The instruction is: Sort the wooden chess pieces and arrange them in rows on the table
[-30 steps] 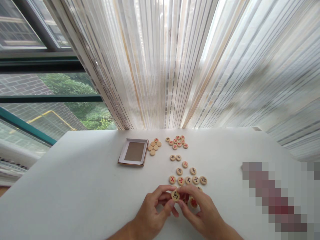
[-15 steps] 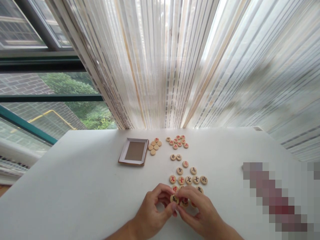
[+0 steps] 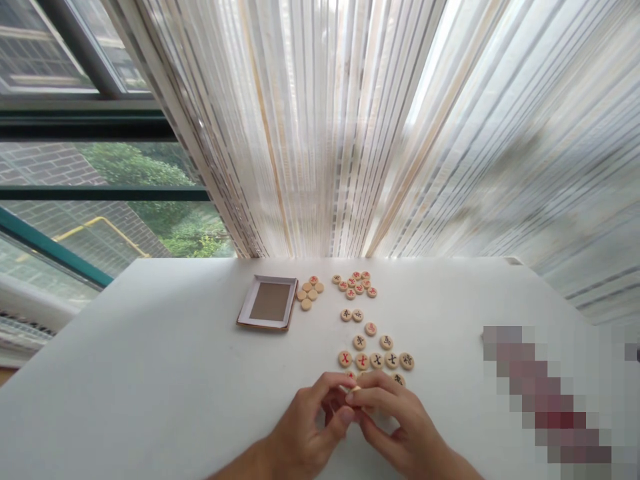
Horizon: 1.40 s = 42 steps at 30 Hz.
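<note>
My left hand (image 3: 311,423) and my right hand (image 3: 403,417) meet near the front of the white table, their fingertips pinched together. Between them is a round wooden xiangqi piece (image 3: 356,389), mostly covered by the fingers; only a bit of its pale edge shows. Just beyond the hands lies a row of pieces, among them a red-marked piece (image 3: 363,361) and a black-marked piece (image 3: 407,361). Another black-marked piece (image 3: 398,380) sits by my right fingers. More pieces under the hands are hidden.
A shallow open box lid (image 3: 291,303) lies at the back left, beside several mostly blank-faced pieces (image 3: 307,305). A cluster of mainly red-marked pieces (image 3: 351,283) is at the back. Stringy curtains (image 3: 310,133) hang behind the white table (image 3: 165,360). A pixelated patch covers the right side.
The held piece has turned, so its black-marked face, seen before, no longer shows. My fingers have closed further over it; both hands stay in nearly the same place.
</note>
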Each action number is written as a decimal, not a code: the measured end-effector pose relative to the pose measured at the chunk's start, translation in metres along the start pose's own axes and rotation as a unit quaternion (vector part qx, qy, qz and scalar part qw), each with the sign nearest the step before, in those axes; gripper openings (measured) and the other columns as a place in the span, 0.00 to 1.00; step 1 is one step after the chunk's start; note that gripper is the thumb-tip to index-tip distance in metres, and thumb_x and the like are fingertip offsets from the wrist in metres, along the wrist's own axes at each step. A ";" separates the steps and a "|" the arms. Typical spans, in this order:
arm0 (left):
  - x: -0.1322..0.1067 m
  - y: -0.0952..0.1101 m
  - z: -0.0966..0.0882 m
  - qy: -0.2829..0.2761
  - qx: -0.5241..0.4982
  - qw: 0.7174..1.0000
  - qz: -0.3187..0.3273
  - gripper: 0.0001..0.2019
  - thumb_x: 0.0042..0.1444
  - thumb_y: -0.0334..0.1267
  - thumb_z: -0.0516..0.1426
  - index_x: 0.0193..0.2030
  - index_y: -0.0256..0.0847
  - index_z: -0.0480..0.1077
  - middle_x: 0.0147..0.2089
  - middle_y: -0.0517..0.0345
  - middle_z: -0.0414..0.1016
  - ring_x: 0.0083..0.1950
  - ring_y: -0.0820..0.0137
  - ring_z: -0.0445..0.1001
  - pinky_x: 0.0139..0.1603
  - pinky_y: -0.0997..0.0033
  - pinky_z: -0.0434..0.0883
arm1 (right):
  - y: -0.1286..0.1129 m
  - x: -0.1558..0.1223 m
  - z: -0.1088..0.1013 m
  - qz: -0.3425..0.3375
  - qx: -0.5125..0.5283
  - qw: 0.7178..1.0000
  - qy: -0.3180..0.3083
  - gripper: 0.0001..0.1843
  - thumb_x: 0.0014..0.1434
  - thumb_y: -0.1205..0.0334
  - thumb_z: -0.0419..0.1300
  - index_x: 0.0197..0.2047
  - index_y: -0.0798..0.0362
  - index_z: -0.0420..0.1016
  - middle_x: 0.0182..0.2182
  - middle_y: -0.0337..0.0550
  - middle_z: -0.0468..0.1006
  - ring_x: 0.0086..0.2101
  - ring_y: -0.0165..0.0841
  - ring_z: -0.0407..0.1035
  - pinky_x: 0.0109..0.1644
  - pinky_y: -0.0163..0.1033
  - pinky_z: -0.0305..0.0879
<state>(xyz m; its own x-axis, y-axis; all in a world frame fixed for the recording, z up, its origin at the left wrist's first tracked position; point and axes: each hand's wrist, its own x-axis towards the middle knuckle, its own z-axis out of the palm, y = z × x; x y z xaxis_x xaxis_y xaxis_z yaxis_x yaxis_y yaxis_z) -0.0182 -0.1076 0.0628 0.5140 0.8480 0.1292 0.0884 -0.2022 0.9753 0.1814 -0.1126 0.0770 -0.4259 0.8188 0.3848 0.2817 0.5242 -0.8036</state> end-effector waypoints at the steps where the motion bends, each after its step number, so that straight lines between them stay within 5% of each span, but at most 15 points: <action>1: 0.001 0.002 -0.003 0.005 0.035 0.999 0.019 0.14 0.66 0.39 0.53 0.56 0.40 0.63 0.39 0.53 0.76 0.35 0.71 0.75 0.38 0.72 0.73 | 0.000 0.001 -0.002 0.003 0.002 1.000 0.008 0.15 0.62 0.73 0.56 0.48 0.47 0.73 0.42 0.45 0.75 0.41 0.33 0.73 0.45 0.36 0.72; 6: 0.018 0.013 -0.020 0.026 0.226 0.965 0.131 0.10 0.65 0.36 0.53 0.50 0.40 0.69 0.47 0.48 0.74 0.49 0.63 0.72 0.53 0.63 0.71 | 0.006 0.006 -0.021 0.021 -0.031 0.996 0.076 0.12 0.66 0.69 0.53 0.48 0.48 0.74 0.43 0.47 0.75 0.42 0.35 0.73 0.45 0.38 0.72; 13: 0.053 0.009 -0.025 -0.044 0.348 0.916 0.197 0.13 0.65 0.40 0.52 0.53 0.40 0.69 0.55 0.46 0.72 0.57 0.60 0.68 0.60 0.58 0.67 | 0.028 0.013 -0.049 0.105 -0.108 0.968 0.202 0.09 0.66 0.60 0.57 0.48 0.50 0.74 0.42 0.46 0.77 0.38 0.36 0.73 0.44 0.41 0.73; 22: 0.056 -0.001 -0.025 -0.065 0.396 0.893 0.203 0.23 0.65 0.44 0.53 0.65 0.40 0.61 0.62 0.45 0.68 0.63 0.58 0.64 0.64 0.54 0.63 | 0.033 0.019 -0.052 0.097 -0.138 0.967 0.192 0.09 0.66 0.59 0.57 0.46 0.50 0.76 0.42 0.47 0.77 0.39 0.36 0.74 0.42 0.40 0.76; 30: 0.056 -0.001 -0.026 -0.071 0.405 0.891 0.195 0.25 0.64 0.44 0.54 0.66 0.39 0.60 0.64 0.45 0.67 0.64 0.57 0.63 0.65 0.52 0.63 | 0.040 0.024 -0.042 0.103 -0.176 0.967 0.152 0.05 0.64 0.59 0.59 0.40 0.48 0.77 0.36 0.46 0.78 0.41 0.39 0.73 0.37 0.41 0.76; 34: 0.057 -0.001 -0.026 -0.083 0.408 0.891 0.183 0.26 0.65 0.45 0.54 0.67 0.39 0.58 0.65 0.46 0.66 0.65 0.58 0.62 0.66 0.52 0.62 | 0.042 0.026 -0.039 0.100 -0.219 0.960 0.142 0.03 0.63 0.59 0.62 0.38 0.47 0.77 0.34 0.44 0.78 0.42 0.41 0.71 0.46 0.49 0.73; 42: 0.057 -0.002 -0.026 -0.090 0.410 0.892 0.168 0.26 0.65 0.45 0.53 0.67 0.39 0.58 0.66 0.47 0.65 0.66 0.58 0.61 0.66 0.52 0.60 | 0.043 0.026 -0.035 0.100 -0.276 0.946 0.140 0.05 0.63 0.58 0.61 0.38 0.47 0.77 0.33 0.43 0.80 0.42 0.42 0.70 0.45 0.49 0.69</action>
<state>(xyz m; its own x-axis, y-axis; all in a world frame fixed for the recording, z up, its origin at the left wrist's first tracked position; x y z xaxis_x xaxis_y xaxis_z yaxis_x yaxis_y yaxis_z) -0.0115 -0.0460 0.0729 0.7516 0.5938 0.2871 0.4590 -0.7835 0.4189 0.2126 -0.0605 0.0687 -0.0945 0.9040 0.4169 0.7712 0.3314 -0.5436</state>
